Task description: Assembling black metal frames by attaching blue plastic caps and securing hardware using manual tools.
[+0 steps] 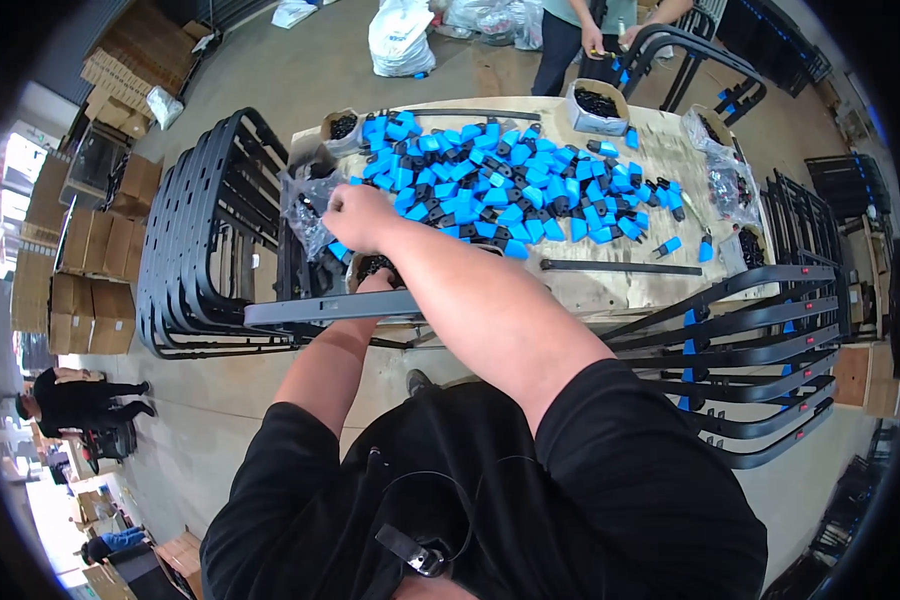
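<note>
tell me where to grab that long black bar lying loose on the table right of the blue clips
Probably best gripped near its middle, coming straight down from above with fingers across its narrow width. The black bar lies flat on the wooden table, long and thin, with bare table on both long sides. A mid-length hold should keep it level. The blue clips crowd just beyond it, so approaching from the near side looks safer.

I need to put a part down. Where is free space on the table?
Bare wood lies at the table near edge, around the loose black bar, below the blue clips. The middle is crowded with clips; bags fill the right side.
</note>
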The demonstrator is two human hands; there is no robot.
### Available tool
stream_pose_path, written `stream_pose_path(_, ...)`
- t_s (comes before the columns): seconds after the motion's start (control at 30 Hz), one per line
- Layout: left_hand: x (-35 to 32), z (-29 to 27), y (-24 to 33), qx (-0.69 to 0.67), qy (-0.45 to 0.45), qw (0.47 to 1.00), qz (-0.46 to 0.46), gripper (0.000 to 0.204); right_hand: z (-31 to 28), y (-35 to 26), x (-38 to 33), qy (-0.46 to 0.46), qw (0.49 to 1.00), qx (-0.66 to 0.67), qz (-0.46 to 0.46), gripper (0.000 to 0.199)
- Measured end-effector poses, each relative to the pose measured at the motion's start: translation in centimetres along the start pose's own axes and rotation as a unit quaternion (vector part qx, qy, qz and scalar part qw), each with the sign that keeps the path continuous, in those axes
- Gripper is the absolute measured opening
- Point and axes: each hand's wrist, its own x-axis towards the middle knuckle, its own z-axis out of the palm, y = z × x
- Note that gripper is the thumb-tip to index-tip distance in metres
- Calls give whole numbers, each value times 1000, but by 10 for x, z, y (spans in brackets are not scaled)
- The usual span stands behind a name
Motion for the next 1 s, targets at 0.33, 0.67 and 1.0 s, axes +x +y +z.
stream_pose_path(0.33, 1, 0, 2, -48, 0, 998, -34, 29, -1, 0, 3, 51, 998, 27, 15, 23)
stream_pose_path(0.67, -88, -58, 39, -28, 148, 976, 157, 23, -11, 22, 9, -77, 978, 12, 193, 36)
stream_pose_path(1.0, -164, -235, 151, -210, 153, 927, 270, 17, -21, 5, 9, -185, 880, 286, 332, 39)
